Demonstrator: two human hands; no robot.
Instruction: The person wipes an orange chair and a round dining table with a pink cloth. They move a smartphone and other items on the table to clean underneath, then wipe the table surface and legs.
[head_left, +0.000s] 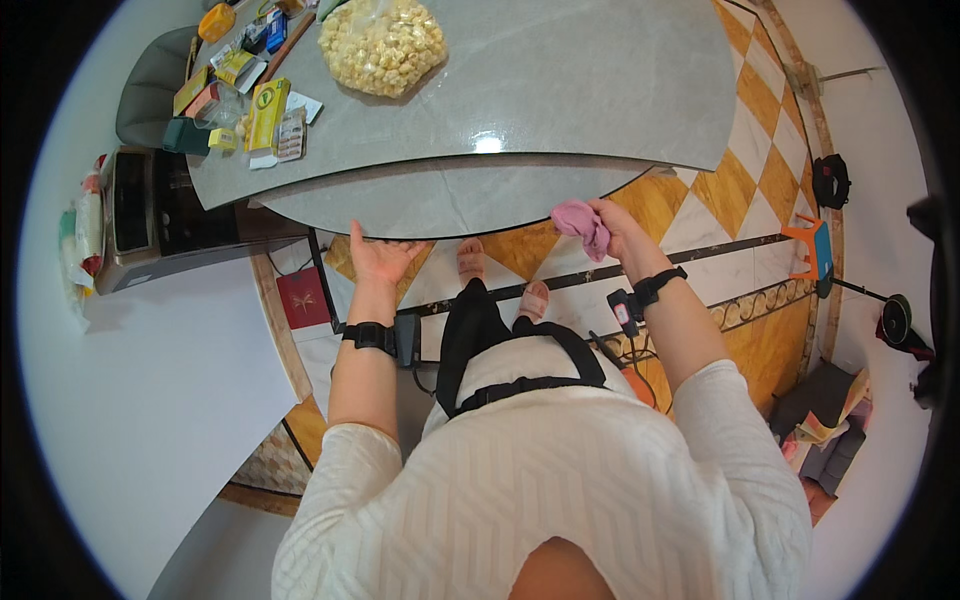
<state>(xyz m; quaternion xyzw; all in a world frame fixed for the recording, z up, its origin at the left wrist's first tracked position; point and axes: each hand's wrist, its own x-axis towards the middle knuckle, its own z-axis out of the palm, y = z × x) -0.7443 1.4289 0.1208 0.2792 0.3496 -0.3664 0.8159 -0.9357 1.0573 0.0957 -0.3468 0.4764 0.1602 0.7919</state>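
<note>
A crumpled pink cloth (580, 225) is pinched in my right hand (616, 229), just off the right end of a lower grey curved table leaf (450, 195). This leaf juts out from beneath the main grey stone-look tabletop (570, 82). At the leaf's left front edge, my left hand (381, 259) is turned palm up with the thumb apart from the fingers. The fingertips meet the dark edge of the leaf; whether they press on it I cannot tell. Nothing is held in that hand.
A clear bag of popcorn (382, 49) sits on the tabletop. Medicine boxes (268, 112) and blister packs (291, 135) crowd its left end. A dark appliance (172, 210) stands at left, above a red box (302, 298). An orange-and-blue stool (810, 247) is by the right wall.
</note>
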